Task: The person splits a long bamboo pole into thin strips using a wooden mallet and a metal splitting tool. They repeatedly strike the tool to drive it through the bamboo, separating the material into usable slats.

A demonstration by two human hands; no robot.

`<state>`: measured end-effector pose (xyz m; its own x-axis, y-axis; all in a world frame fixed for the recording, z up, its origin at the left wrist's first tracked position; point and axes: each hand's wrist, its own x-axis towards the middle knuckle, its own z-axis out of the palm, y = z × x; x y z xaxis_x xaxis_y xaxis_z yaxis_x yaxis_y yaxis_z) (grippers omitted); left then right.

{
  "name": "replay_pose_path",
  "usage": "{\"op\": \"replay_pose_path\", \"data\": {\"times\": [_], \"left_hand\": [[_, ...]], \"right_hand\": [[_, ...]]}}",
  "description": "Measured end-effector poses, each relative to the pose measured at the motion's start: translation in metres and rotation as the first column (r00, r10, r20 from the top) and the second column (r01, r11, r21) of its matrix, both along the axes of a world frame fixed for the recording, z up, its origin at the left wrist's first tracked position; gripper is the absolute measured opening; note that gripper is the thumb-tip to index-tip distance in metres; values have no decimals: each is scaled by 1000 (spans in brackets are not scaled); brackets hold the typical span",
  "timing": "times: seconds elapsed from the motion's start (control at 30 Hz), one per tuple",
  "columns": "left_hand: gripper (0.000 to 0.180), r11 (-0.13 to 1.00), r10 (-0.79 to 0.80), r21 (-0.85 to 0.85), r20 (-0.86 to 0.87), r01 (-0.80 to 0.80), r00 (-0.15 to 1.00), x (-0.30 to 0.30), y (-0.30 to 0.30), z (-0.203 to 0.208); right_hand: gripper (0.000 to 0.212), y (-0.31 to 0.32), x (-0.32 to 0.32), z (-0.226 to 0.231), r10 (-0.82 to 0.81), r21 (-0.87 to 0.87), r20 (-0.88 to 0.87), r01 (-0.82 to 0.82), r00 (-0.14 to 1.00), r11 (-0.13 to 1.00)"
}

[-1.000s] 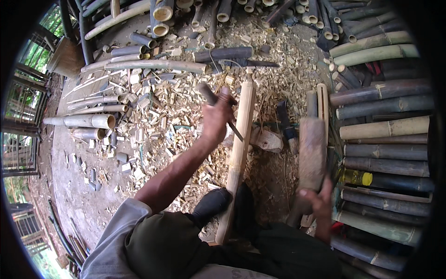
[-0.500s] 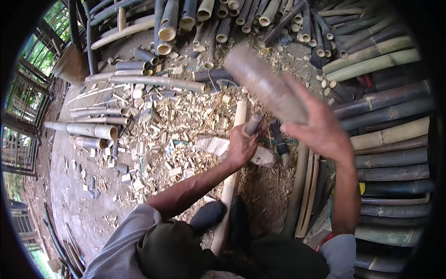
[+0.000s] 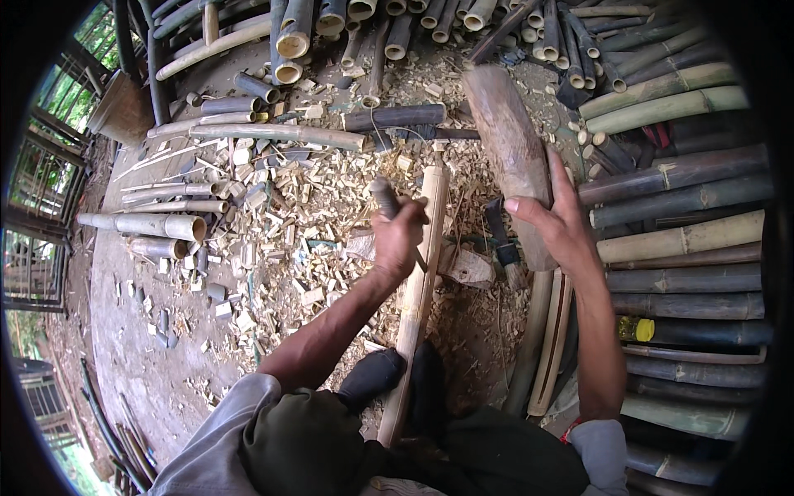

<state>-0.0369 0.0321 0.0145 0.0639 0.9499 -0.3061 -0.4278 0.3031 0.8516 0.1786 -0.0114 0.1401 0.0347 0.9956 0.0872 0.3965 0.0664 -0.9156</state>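
My left hand [image 3: 399, 240] is closed round the handle of a chisel [image 3: 384, 195], whose narrow blade slants down to the right onto a pale bamboo piece [image 3: 419, 285]. That piece runs lengthwise from between my dark-shod feet [image 3: 372, 382], resting across a short block of wood [image 3: 466, 266]. In my right hand [image 3: 562, 219] is a thick wooden mallet [image 3: 506, 124], gripped near its lower end. It is raised to the right of the bamboo, apart from the chisel, with its broad end pointing away from me.
Pale wood chips [image 3: 306, 215] cover the ground ahead and to the left. Stacked bamboo poles [image 3: 678, 248] line the right side, and more bamboo tubes [image 3: 397, 37] lie at the far side. Cut lengths [image 3: 157, 225] lie on the left. A yellow-capped bottle [image 3: 637, 329] sits among the right-hand poles.
My left hand has moved left and up with the chisel, which now tilts the other way. The mallet has swung rightward, turned more upright, and is no longer blurred.
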Motion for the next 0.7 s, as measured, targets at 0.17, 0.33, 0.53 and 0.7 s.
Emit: {"op": "replay_pose_path", "data": {"times": [0.17,0.33,0.53,0.7], "left_hand": [[30,958,83,-287,342,19,936,-37,36,-55],[34,925,132,-370,519,83,844,-59,55,-99],[28,899,135,-436,370,43,919,-34,58,-80],[26,991,-46,129,24,43,999,-36,-5,31]], "right_hand": [[100,-5,20,-61,-144,-338,-147,88,979,937],[101,-2,9,-109,-133,-493,33,132,991,860],[115,33,26,-161,-129,-460,284,253,950,851],[110,16,20,-103,-181,-464,-105,113,978,878]]}}
